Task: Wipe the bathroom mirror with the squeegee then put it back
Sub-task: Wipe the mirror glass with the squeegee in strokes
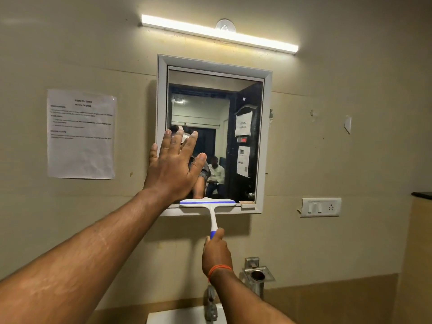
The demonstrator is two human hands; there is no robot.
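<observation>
We press our flat left hand (pixel 174 164) on the glass mirror (pixel 217 127); our right hand (pixel 216 252) grips the plastic squeegee (pixel 209 206) handle — T-shaped blade along the bottom edge.

Warm, dim overall. Tube light (pixel 219 33) at 12 o'clock blown out, glowing halo on wall (pixel 339 78). Soft shadow under mirror frame (pixel 266 141). Corners darken at 5 and 7 o'clock. Wide-angle bend tilts straight edges. Notice (pixel 81 134) text soft, unreadable. Left forearm (pixel 77 260) slightly blurred.
</observation>
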